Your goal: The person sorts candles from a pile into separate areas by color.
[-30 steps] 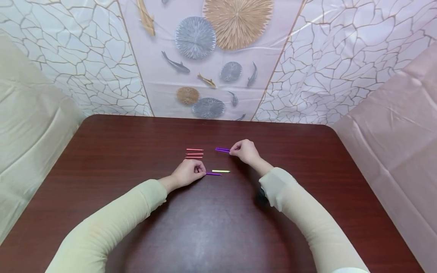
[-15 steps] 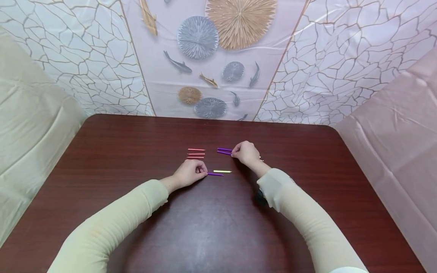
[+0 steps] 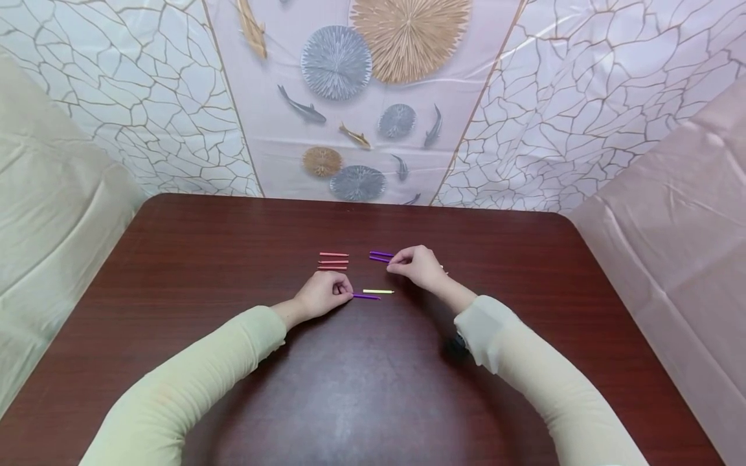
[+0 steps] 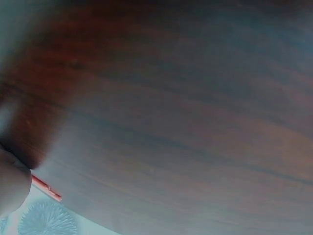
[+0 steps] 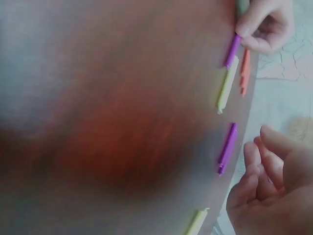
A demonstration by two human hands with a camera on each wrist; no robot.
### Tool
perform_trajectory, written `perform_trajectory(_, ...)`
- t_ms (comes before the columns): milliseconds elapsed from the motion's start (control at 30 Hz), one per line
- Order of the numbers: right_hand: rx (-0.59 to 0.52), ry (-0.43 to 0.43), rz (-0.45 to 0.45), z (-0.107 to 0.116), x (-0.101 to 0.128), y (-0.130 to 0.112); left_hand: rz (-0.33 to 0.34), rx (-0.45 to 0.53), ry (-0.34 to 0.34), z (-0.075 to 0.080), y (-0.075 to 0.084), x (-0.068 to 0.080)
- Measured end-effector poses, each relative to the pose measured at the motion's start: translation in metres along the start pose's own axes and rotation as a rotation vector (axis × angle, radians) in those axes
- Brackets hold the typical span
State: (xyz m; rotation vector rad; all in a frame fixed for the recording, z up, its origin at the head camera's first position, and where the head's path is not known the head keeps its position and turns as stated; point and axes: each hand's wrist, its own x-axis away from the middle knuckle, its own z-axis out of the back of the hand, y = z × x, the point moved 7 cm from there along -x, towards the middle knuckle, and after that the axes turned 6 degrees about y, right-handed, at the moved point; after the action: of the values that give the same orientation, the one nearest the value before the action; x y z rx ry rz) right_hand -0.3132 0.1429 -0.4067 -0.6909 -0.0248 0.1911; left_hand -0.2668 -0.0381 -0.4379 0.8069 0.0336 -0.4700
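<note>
We see a dark red-brown worktop [image 3: 233, 323] with short coloured sticks laid out near its middle. Our left hand [image 3: 322, 294] rests on the worktop with its fingers curled, and its fingertips pinch the near end of a purple stick [image 3: 367, 296] that lies flat and points to the right. Just beyond that stick, almost touching it, lies a yellow stick [image 3: 378, 291], parallel to it. In the right wrist view the left hand's fingertips [image 5: 244, 30] close on the purple stick [image 5: 232, 51], with the yellow stick [image 5: 227, 84] alongside.

Our right hand [image 3: 416, 265] hovers low over the worktop, farther back and to the right, fingers loosely bent and holding nothing. Its fingertips are at the right end of a pair of purple sticks [image 3: 381, 256] lying side by side; we cannot tell whether they touch. The right wrist view shows this hand's fingers [image 5: 264, 166] relaxed just beside one purple stick [image 5: 227, 148], apart from it.

To the left of that pair, beyond the left hand, three orange sticks [image 3: 333, 261] lie in a neat parallel stack. Another pale stick [image 5: 196, 221] lies near the right hand.
</note>
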Motion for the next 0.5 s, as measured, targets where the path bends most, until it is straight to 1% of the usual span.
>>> perform_trajectory(100,-0.029,-0.052,0.040,-0.007,0.009,0.000,0.002,-0.020,-0.001,0.000,0.000,0.001)
perform_trajectory(267,-0.067,-0.124,0.086,-0.021,0.022,0.004,-0.003,-0.019,0.004,0.001,0.003,0.001)
perform_trajectory(367,-0.071,-0.135,0.110,-0.026,0.026,0.004,-0.010,-0.016,0.003,0.001,0.004,0.001)
perform_trajectory(500,-0.073,-0.129,0.127,-0.029,0.028,0.004,0.002,-0.016,-0.004,0.001,0.006,0.002)
